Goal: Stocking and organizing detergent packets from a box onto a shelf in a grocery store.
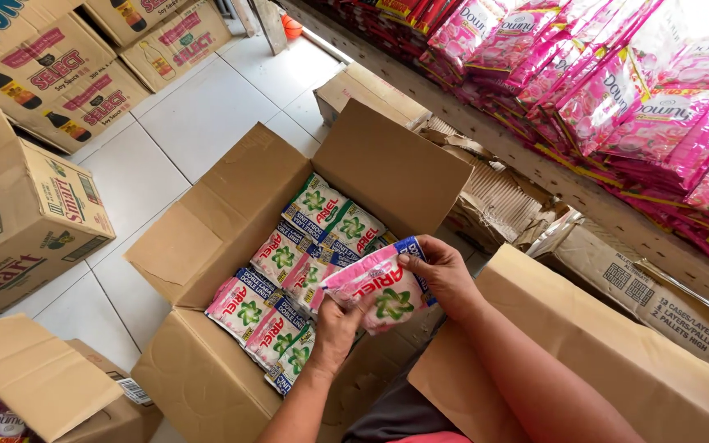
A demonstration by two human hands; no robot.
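An open cardboard box [207,238] on the floor holds several rows of pink, white and green detergent sachets [289,262]. Above the box's near right corner both hands grip a small stack of the same pink sachets [375,287]. My left hand [336,332] holds the stack from below, fingers curled up around its lower edge. From the upper right, my right hand [443,271] pinches the stack's top edge.
Several printed cardboard cartons [34,213] stand on the white tiled floor at the left and back. A wooden shelf at the right carries hanging pink sachet strips [617,90]. Flattened cardboard [494,197] lies beneath it. A large box flap [601,353] rises at the right front.
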